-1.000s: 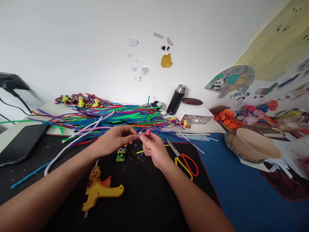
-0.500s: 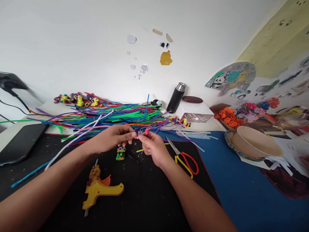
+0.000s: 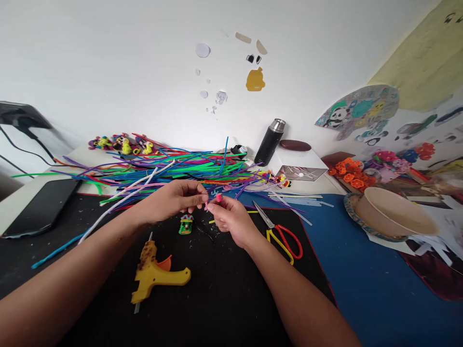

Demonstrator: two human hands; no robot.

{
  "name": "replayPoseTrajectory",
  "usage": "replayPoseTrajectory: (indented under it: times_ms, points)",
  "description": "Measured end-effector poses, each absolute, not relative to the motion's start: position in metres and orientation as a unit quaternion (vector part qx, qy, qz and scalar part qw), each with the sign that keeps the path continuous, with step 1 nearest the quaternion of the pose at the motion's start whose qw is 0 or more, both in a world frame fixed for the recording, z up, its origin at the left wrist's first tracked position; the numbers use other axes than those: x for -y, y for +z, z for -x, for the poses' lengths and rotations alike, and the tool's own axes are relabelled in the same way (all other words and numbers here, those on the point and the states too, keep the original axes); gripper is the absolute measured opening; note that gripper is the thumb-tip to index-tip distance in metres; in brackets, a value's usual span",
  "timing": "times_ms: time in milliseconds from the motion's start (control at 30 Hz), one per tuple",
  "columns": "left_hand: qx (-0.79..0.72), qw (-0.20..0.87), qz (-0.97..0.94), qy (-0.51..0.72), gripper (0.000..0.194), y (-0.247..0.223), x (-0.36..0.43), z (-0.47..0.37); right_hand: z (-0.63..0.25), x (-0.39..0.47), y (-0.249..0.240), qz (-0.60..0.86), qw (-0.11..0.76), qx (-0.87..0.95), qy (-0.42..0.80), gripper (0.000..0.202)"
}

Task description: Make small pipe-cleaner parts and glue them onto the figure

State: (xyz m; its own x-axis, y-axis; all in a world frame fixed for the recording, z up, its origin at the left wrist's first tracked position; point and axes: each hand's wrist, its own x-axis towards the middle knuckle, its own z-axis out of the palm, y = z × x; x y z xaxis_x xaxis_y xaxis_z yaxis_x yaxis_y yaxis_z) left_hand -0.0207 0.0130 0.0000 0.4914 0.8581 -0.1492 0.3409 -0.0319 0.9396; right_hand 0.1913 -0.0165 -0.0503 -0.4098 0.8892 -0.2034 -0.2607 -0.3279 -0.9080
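Above the black mat, my left hand [image 3: 184,196] and my right hand [image 3: 231,218] meet fingertip to fingertip. Both are closed in a pinch on a small pink pipe-cleaner piece [image 3: 219,198], most of which my fingers hide. Its bright pink end pokes up over my right hand. A small green figure [image 3: 185,225] with a blue and yellow top lies on the mat just below my left hand. Scissors [image 3: 277,231] with one red and one yellow handle lie right of my right hand. Nearer to me, between my forearms, a yellow glue gun [image 3: 155,277] rests on its side.
Behind my hands spreads a pile of coloured pipe cleaners [image 3: 173,166]. A black flask [image 3: 269,143] leans near a white box [image 3: 302,168]. On the right stand a beige bowl [image 3: 398,212] and orange flowers [image 3: 349,174]. A black phone [image 3: 41,205] lies at left.
My view has turned a little, so most things sit slightly farther right in the picture. Both hands keep their pinch, fingertips together, with only a small shift around the pink piece.
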Motion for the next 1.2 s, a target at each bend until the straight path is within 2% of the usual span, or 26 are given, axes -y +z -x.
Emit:
replayPoseTrajectory:
  times_ms: [200, 500, 600, 900, 1200]
  points:
    - [-0.436, 0.545, -0.684, 0.212, 0.051, -0.003, -0.016, 0.026, -0.192, 0.015, -0.051, 0.375, 0.397, 0.419, 0.725, 0.04]
    - [-0.451, 0.533, -0.681, 0.219, 0.046, -0.003, -0.016, 0.026, -0.193, 0.013, -0.055, 0.381, 0.403, 0.432, 0.711, 0.047]
    - [-0.465, 0.531, -0.664, 0.245, 0.047, -0.006, -0.016, 0.024, -0.192, 0.015, -0.057, 0.4, 0.414, 0.484, 0.659, 0.047]
    - [-0.468, 0.557, -0.641, 0.244, 0.047, -0.008, -0.013, 0.016, -0.188, 0.022, -0.059, 0.465, 0.435, 0.631, 0.442, 0.029]
    - [-0.458, 0.556, -0.661, 0.21, 0.051, -0.01, -0.014, 0.022, -0.192, 0.019, -0.06, 0.473, 0.442, 0.636, 0.42, 0.033]
